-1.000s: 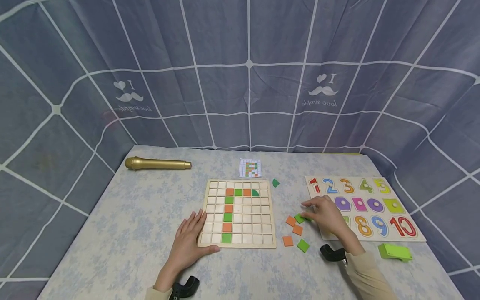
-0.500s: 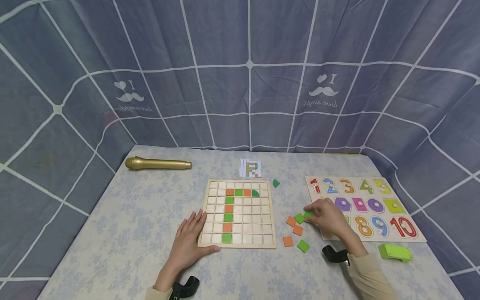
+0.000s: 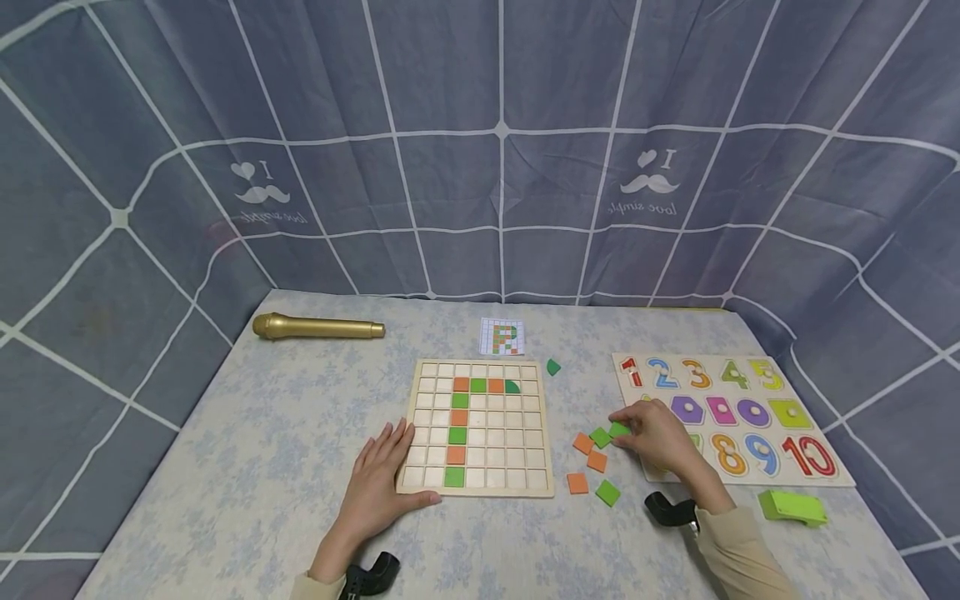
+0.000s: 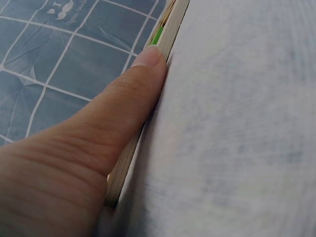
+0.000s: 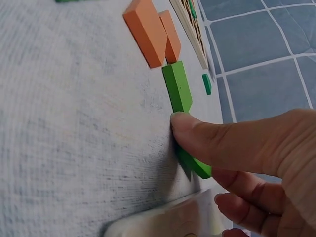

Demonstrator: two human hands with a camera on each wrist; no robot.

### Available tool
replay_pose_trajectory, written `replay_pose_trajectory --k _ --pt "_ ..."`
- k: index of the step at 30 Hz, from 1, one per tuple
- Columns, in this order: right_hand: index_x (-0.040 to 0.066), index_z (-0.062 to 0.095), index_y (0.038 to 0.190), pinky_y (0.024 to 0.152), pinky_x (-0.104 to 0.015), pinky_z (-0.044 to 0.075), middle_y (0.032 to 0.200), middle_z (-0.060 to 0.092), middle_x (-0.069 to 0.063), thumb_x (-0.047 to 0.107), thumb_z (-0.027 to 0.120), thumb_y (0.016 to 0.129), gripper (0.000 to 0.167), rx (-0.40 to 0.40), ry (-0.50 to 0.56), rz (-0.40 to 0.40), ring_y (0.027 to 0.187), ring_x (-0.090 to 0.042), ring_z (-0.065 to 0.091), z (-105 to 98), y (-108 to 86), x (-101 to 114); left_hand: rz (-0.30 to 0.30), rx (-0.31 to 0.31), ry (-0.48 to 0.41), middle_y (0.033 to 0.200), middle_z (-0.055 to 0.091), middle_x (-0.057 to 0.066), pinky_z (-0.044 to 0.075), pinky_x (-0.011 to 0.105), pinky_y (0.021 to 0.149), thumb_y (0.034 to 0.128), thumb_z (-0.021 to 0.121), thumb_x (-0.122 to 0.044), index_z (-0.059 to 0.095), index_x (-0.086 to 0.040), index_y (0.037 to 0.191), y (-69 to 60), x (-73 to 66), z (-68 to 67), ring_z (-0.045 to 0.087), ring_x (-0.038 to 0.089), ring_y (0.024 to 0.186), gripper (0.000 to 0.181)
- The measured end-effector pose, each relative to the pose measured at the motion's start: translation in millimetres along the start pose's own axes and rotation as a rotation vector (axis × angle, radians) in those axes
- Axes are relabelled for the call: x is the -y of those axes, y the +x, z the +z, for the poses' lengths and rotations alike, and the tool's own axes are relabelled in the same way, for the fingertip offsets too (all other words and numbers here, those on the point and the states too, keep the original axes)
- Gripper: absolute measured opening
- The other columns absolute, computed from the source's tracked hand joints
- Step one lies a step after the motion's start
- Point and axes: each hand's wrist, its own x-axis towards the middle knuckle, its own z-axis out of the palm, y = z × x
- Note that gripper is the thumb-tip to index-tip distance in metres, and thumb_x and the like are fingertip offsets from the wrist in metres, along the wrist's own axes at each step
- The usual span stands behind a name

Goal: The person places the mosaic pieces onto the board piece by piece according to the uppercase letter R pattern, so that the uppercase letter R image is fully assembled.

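A wooden grid board (image 3: 495, 492) holds orange and green squares in a column and a top row, which ends in a dark green rounded piece (image 3: 512, 387). The left hand (image 3: 375, 487) rests against the board's lower left corner, fingers spread; its thumb (image 4: 133, 89) lies along the near edge in the left wrist view. To the board's right, the right hand (image 3: 660, 437) pinches a green square (image 3: 618, 429) between thumb and fingers, seen tilted in the right wrist view (image 5: 195, 165). Another green square (image 3: 600, 437) and orange squares (image 3: 582, 443) lie beside it.
A patterned card (image 3: 502, 337) lies behind the board, with a dark green piece (image 3: 553, 367) nearby. A gold microphone (image 3: 318, 327) is at the back left. The number puzzle (image 3: 750, 478) and a lime green block (image 3: 792, 507) are at the right.
The right hand has shifted slightly to the right, and the green square at its fingertips is now more visible, apart from the other green one. The left hand has stayed on the board.
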Motion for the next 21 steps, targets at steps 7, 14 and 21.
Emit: replay_pose_trajectory --k 7,14,21 --pt "0.012 0.076 0.096 0.059 -0.031 0.033 0.075 0.057 0.006 0.011 0.083 0.072 0.025 -0.022 0.050 0.035 0.070 -0.016 0.042 3.6 -2.4 -0.5 0.008 -0.010 -0.008 0.152 0.028 0.014 0.011 0.052 0.110 0.0637 0.077 -0.062 0.033 -0.003 0.148 0.3 -1.0 -0.9 0.019 0.035 0.140 0.111" --pt "0.015 0.077 0.096 0.061 -0.030 0.037 0.077 0.058 0.008 0.009 0.079 0.077 0.020 -0.039 0.074 0.051 0.071 -0.016 0.045 3.0 -6.7 0.5 0.008 -0.007 -0.007 0.152 0.027 0.013 0.010 0.051 0.111 0.0645 0.076 -0.064 0.032 -0.004 0.148 0.3 0.1 -0.4 0.018 0.034 0.140 0.111" --pt "0.012 0.074 0.087 0.055 -0.027 0.036 0.073 0.058 0.006 0.010 0.079 0.077 0.011 -0.033 0.121 0.037 0.065 -0.016 0.045 -3.2 5.9 10.1 0.043 -0.044 0.009 0.150 0.031 0.016 0.014 0.053 0.109 0.0653 0.074 -0.064 0.035 -0.002 0.147 -0.7 0.5 0.9 0.021 0.037 0.138 0.109"
